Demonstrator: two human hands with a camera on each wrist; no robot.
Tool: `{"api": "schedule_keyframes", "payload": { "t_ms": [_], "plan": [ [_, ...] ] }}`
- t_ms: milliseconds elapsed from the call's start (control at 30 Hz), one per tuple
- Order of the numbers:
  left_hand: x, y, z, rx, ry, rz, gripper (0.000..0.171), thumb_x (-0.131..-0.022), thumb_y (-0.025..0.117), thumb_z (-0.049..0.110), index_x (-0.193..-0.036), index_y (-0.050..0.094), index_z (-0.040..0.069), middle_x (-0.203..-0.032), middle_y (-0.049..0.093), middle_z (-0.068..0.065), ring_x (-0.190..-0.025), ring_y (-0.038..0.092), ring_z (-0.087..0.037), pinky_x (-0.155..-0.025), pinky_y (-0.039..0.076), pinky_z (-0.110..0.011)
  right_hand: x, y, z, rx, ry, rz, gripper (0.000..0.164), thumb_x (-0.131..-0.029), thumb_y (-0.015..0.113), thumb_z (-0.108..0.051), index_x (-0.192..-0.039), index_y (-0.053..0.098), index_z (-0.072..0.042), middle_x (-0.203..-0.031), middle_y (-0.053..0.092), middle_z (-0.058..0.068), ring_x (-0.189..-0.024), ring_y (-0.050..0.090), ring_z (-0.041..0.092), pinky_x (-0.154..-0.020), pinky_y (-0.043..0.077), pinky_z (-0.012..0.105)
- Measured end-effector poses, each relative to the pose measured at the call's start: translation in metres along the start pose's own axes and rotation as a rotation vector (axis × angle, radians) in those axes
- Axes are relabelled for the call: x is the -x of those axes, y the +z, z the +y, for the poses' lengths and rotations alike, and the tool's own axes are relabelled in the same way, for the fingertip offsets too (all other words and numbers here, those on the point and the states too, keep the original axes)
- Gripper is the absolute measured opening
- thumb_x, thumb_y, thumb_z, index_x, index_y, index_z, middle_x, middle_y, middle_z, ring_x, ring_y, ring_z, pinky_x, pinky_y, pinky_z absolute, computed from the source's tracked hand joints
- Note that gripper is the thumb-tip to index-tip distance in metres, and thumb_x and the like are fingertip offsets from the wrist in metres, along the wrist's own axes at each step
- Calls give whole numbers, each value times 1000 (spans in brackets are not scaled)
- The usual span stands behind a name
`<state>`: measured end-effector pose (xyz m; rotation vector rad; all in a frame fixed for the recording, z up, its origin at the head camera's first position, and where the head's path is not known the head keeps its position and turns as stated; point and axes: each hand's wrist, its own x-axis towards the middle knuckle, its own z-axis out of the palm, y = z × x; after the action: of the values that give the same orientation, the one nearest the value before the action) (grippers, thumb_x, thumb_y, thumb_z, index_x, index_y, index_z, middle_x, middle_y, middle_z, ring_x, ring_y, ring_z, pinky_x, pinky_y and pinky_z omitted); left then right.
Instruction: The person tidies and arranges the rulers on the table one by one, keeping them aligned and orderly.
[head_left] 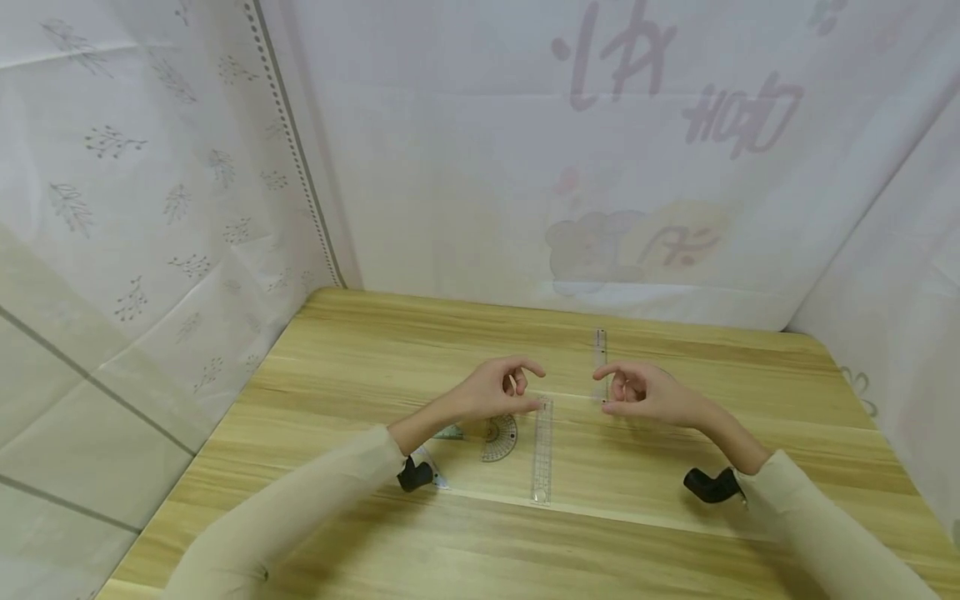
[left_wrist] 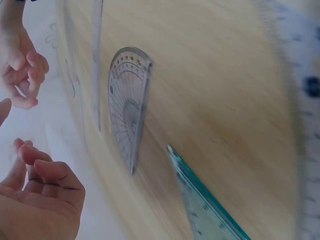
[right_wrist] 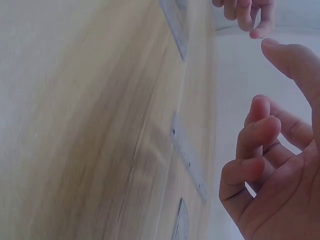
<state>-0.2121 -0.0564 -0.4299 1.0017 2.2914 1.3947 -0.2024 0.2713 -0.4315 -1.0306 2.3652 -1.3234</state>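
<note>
Your left grip [head_left: 501,390] and right grip [head_left: 651,395] hover above the counter [head_left: 600,533]: thumbs and forefingers parted, other fingers loosely curled, both empty. Near ruler [head_left: 542,454] lies with its far end near your left thumb; protractor [head_left: 498,442] left of it; far ruler [head_left: 601,358] beyond, by right fingertips.

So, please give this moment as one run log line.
left grip: empty | right grip: empty | near ruler, protractor: on table
</note>
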Motion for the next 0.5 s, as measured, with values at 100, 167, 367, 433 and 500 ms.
{"api": "schedule_keyframes", "payload": {
  "t_ms": [100, 167, 367, 433, 500],
  "plan": [
    [-6, 4, 1, 5, -3, 8, 43, -91, 79, 17, -128, 62, 3, -81, 54, 0, -62, 45, -10, -60, 41, -25, 1, -6, 0, 5, 43, -2, 44, -94, 75, -8, -130, 56, 6, -84, 59, 8, -55, 46, 9, -50, 42, 25],
    [-11, 6, 2, 6, -1, 15, 42, -91, 80, 18, -127, 63, 6, -81, 54, 0, -63, 45, -11, -60, 41, -25, 2, -10, 0, 7, 67, -2, 45, -94, 75, -9, -132, 55, 6, -86, 59, 9, -57, 47, 9, -51, 43, 25],
    [-24, 13, 0, 4, -2, 19, 47, -88, 82, 18, -130, 62, 6, -83, 55, 0, -63, 45, -12, -60, 41, -24, 4, -22, 5, 18, 88, 25, 47, -94, 75, -7, -133, 54, 8, -87, 57, 11, -58, 46, 10, -52, 43, 26],
    [-28, 16, -1, 5, -8, 12, 50, -88, 83, 17, -131, 61, 4, -83, 55, 0, -62, 44, -11, -61, 41, -24, 4, -26, 7, 15, 81, 32, 47, -93, 75, -5, -133, 53, 9, -87, 58, 12, -57, 47, 11, -51, 43, 27],
    [-32, 18, -1, 8, -19, 4, 53, -88, 83, 17, -133, 60, 2, -84, 54, -1, -60, 44, -10, -60, 41, -24, 3, -29, 10, 8, 76, 34, 48, -93, 75, -4, -133, 53, 11, -87, 58, 13, -57, 48, 13, -52, 44, 27]
  ]
}}
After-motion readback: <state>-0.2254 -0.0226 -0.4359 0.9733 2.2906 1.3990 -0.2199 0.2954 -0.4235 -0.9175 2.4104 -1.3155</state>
